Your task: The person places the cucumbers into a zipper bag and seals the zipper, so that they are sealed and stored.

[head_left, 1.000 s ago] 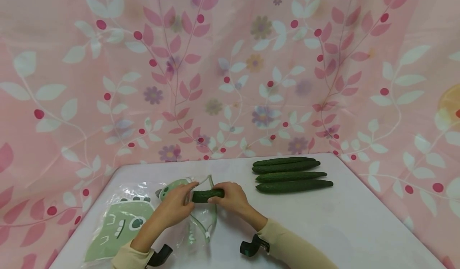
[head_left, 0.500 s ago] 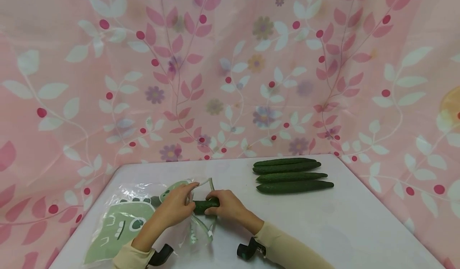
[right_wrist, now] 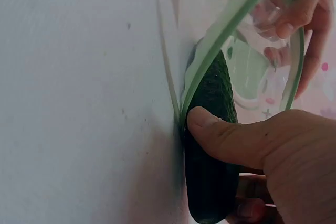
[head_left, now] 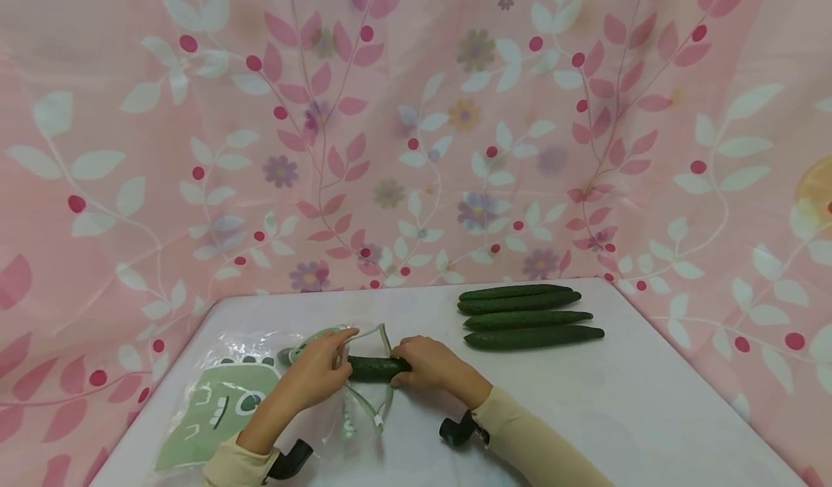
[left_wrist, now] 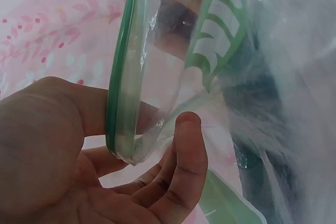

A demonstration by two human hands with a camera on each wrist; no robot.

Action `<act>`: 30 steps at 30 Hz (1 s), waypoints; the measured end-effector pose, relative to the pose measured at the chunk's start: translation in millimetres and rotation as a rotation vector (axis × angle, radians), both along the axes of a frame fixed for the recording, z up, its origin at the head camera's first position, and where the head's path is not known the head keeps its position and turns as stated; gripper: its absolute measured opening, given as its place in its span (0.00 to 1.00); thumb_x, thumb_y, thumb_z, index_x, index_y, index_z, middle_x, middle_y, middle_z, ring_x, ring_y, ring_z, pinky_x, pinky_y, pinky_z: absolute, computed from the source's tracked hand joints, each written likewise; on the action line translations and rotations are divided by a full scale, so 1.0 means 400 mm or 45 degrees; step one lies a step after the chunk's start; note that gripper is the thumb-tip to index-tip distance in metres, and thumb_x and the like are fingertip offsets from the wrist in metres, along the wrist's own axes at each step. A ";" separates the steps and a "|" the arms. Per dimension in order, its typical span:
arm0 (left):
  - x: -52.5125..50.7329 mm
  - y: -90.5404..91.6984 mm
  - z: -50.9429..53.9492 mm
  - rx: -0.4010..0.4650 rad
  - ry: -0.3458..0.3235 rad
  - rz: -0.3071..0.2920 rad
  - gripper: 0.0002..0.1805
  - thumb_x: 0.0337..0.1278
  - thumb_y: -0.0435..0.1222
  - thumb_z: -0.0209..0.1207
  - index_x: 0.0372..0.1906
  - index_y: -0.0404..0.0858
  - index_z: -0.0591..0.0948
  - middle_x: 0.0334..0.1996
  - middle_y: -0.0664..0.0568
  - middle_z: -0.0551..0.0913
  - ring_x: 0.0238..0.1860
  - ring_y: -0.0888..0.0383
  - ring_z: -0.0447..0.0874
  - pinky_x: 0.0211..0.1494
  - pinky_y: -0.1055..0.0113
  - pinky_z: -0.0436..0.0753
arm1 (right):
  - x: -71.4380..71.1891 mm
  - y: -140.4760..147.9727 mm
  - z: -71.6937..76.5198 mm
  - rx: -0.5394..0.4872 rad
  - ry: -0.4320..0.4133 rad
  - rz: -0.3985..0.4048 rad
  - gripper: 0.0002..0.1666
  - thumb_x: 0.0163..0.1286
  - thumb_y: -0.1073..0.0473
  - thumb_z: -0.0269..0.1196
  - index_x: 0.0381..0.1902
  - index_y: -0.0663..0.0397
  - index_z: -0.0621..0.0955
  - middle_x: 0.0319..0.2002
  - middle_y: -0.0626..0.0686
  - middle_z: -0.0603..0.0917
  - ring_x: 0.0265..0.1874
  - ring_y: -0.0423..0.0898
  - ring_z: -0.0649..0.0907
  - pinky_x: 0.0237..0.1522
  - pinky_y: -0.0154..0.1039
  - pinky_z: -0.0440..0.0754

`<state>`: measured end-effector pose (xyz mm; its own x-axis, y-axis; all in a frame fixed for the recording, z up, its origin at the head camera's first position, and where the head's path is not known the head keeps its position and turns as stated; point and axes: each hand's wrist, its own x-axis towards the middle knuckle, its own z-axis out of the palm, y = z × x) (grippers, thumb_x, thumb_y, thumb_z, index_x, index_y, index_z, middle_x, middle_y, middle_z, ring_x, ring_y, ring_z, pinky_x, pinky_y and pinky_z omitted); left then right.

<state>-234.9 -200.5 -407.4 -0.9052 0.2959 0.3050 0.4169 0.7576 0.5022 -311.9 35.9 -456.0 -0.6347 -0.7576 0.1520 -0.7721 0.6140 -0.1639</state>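
In the head view my left hand [head_left: 315, 371] holds the mouth of a clear plastic zip bag with a green zip strip [left_wrist: 119, 72]. The strip runs between my thumb and fingers in the left wrist view, and the bag's mouth gapes. My right hand [head_left: 432, 368] grips a dark green cucumber [head_left: 373, 369] near its right end, thumb on the near side. The cucumber lies level across the bag's opening, its far part inside, beyond the green strip in the right wrist view [right_wrist: 212, 87]. My left hand hides its left end in the head view.
Several cucumbers [head_left: 533, 338] lie side by side at the back right of the white table [head_left: 585, 415]. A flat clear bag with a green one-eyed monster print [head_left: 214, 415] lies at the left. A pink floral cloth [head_left: 429, 183] hangs behind.
My right hand first shifted left and slightly nearer, then moved back right along the cucumber. More of the cucumber now shows between my hands. My left hand has stayed at the bag's mouth.
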 end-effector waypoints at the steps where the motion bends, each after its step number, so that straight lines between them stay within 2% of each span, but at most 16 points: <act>1: 0.000 0.001 -0.002 -0.001 -0.003 0.001 0.32 0.51 0.25 0.62 0.67 0.32 0.79 0.28 0.57 0.71 0.27 0.62 0.67 0.31 0.64 0.71 | -0.002 0.001 -0.002 -0.013 0.008 0.019 0.15 0.64 0.48 0.77 0.44 0.48 0.89 0.35 0.40 0.82 0.32 0.35 0.76 0.37 0.34 0.74; 4: 0.002 0.004 -0.006 -0.001 -0.017 -0.001 0.33 0.51 0.26 0.62 0.67 0.31 0.78 0.29 0.56 0.71 0.28 0.61 0.67 0.32 0.63 0.71 | -0.003 0.005 -0.007 -0.092 0.070 0.068 0.12 0.65 0.49 0.76 0.41 0.48 0.89 0.33 0.41 0.81 0.29 0.35 0.75 0.35 0.33 0.72; 10: 0.001 0.012 -0.007 -0.024 0.000 -0.010 0.32 0.52 0.26 0.61 0.67 0.30 0.78 0.28 0.56 0.71 0.30 0.60 0.68 0.35 0.61 0.71 | 0.008 -0.009 -0.018 -0.282 0.184 0.040 0.13 0.66 0.50 0.74 0.42 0.51 0.89 0.33 0.45 0.84 0.28 0.36 0.77 0.34 0.35 0.75; 14: 0.001 0.014 -0.006 -0.017 -0.020 -0.019 0.32 0.54 0.26 0.62 0.68 0.30 0.77 0.30 0.55 0.72 0.30 0.60 0.68 0.35 0.61 0.71 | 0.014 -0.031 -0.023 -0.330 0.280 0.009 0.11 0.65 0.52 0.74 0.41 0.52 0.88 0.33 0.45 0.85 0.28 0.38 0.78 0.33 0.35 0.76; 18: 0.005 0.013 -0.007 -0.013 -0.034 -0.013 0.31 0.55 0.26 0.63 0.68 0.29 0.77 0.31 0.55 0.72 0.30 0.59 0.68 0.34 0.61 0.71 | 0.020 -0.055 -0.023 -0.342 0.345 -0.032 0.13 0.65 0.53 0.75 0.44 0.51 0.89 0.37 0.47 0.87 0.33 0.41 0.82 0.36 0.37 0.79; 25: 0.006 0.015 -0.010 -0.005 -0.014 -0.047 0.31 0.54 0.25 0.63 0.67 0.27 0.77 0.29 0.56 0.71 0.27 0.63 0.67 0.33 0.64 0.71 | 0.027 -0.090 -0.021 -0.325 0.364 -0.099 0.15 0.65 0.51 0.75 0.46 0.50 0.90 0.39 0.47 0.88 0.35 0.42 0.84 0.36 0.37 0.79; 30: 0.010 0.019 -0.007 0.007 0.008 -0.055 0.31 0.55 0.25 0.63 0.67 0.27 0.77 0.29 0.56 0.71 0.28 0.63 0.68 0.33 0.63 0.71 | 0.030 -0.113 -0.022 -0.362 0.332 -0.148 0.16 0.64 0.50 0.76 0.46 0.50 0.90 0.37 0.46 0.88 0.34 0.42 0.83 0.35 0.36 0.78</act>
